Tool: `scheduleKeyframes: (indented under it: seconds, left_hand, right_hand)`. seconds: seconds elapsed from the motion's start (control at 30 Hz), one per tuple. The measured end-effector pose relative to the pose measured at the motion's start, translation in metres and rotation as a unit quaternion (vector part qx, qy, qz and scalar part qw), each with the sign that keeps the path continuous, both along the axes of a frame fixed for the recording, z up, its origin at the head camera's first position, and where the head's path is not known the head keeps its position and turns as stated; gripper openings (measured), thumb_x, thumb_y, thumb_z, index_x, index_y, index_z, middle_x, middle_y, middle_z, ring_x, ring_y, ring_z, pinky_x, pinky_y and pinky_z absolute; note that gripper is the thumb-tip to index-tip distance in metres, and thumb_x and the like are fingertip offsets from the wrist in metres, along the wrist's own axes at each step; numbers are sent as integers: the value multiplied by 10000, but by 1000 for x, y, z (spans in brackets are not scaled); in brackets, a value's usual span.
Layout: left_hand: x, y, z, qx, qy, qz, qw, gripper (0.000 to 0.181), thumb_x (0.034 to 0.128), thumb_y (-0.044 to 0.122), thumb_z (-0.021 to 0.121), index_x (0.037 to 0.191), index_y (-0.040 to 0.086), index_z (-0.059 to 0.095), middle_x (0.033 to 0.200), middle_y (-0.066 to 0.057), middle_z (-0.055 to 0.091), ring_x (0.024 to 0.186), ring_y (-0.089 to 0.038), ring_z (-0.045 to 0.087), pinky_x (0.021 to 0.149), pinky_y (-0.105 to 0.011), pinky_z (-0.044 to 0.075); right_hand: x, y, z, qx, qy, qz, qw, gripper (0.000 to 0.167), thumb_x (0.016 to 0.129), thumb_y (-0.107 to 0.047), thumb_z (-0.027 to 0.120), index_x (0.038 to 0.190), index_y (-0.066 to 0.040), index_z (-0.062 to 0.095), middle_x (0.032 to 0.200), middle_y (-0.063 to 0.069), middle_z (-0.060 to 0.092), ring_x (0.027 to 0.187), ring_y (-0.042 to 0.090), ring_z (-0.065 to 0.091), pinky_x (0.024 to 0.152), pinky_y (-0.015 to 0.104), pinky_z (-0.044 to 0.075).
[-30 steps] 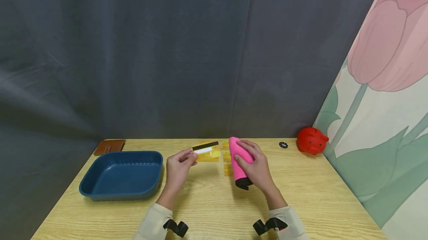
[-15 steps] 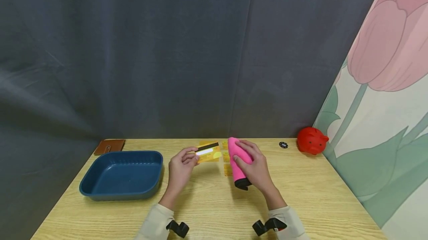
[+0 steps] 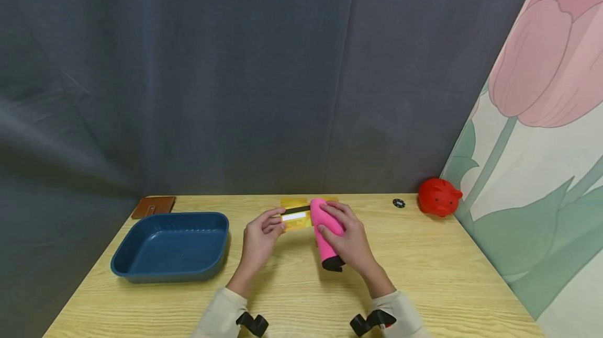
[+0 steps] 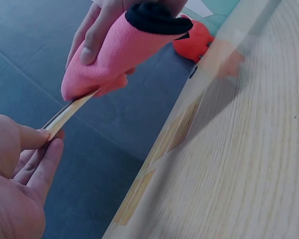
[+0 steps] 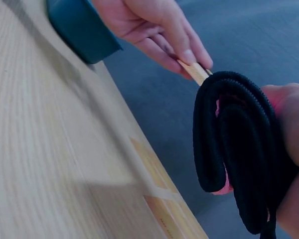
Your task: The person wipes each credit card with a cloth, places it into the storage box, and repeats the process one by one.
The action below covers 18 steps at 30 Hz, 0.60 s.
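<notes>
A yellow card with a black stripe and a white strip is pinched by its left end in my left hand. My right hand grips a folded pink cloth with a black edge. The cloth meets the card's far end in the left wrist view and hides part of it. Both are held above the table. In the right wrist view the black folded end of the cloth faces the camera. More yellow cards lie on the table behind, partly hidden.
A blue tray stands on the wooden table at the left, with a brown wallet behind it. At the back right are a black chip and a red piggy bank. A grey curtain hangs behind.
My right hand has moved left with the pink cloth, from beside the card onto its right end. My left hand has shifted slightly right with the card.
</notes>
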<state>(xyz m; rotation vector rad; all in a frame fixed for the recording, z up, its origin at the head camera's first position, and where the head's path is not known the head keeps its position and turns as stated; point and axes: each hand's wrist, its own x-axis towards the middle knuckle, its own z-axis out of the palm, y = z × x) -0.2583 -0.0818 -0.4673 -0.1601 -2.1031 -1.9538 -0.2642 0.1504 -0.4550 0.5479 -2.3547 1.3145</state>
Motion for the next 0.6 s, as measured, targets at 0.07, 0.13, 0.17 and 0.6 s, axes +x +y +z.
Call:
scheduleKeyframes:
  seconds: [0.07, 0.13, 0.17, 0.6]
  left_hand:
    - [0, 1, 1, 8, -49, 14, 10000, 314, 924, -14, 736, 1220, 89, 746, 1068, -181, 778, 954, -263, 772, 811, -258, 640]
    - [1, 3, 1, 30, -84, 47, 9999, 313, 916, -29, 738, 1207, 84, 751, 1051, -184, 780, 943, -250, 772, 800, -239, 636]
    - [1, 4, 1, 35, -90, 64, 9999, 312, 913, -34, 738, 1202, 81, 752, 1043, -185, 780, 936, -241, 772, 791, -222, 632]
    - [2, 10, 1, -60, 16, 246, 9997, 312, 900, -41, 745, 1185, 85, 763, 1017, -177, 782, 900, -173, 761, 763, -190, 619]
  right_hand:
    - [1, -4, -2, 138, 141, -20, 9998, 490, 875, -138, 831, 1345, -193, 703, 1424, 65, 617, 1258, 303, 641, 926, 368, 608]
    - [1, -7, -3, 244, 269, -31, 9993, 495, 870, -135, 836, 1344, -187, 703, 1426, 64, 618, 1272, 300, 638, 942, 411, 610]
    - [2, -8, -4, 277, 330, -27, 9991, 495, 867, -132, 839, 1342, -182, 704, 1425, 66, 620, 1274, 300, 639, 944, 428, 611]
    - [6, -19, -6, 423, 856, 15, 9954, 505, 827, -100, 859, 1310, -155, 722, 1416, 64, 635, 1242, 297, 658, 913, 417, 615]
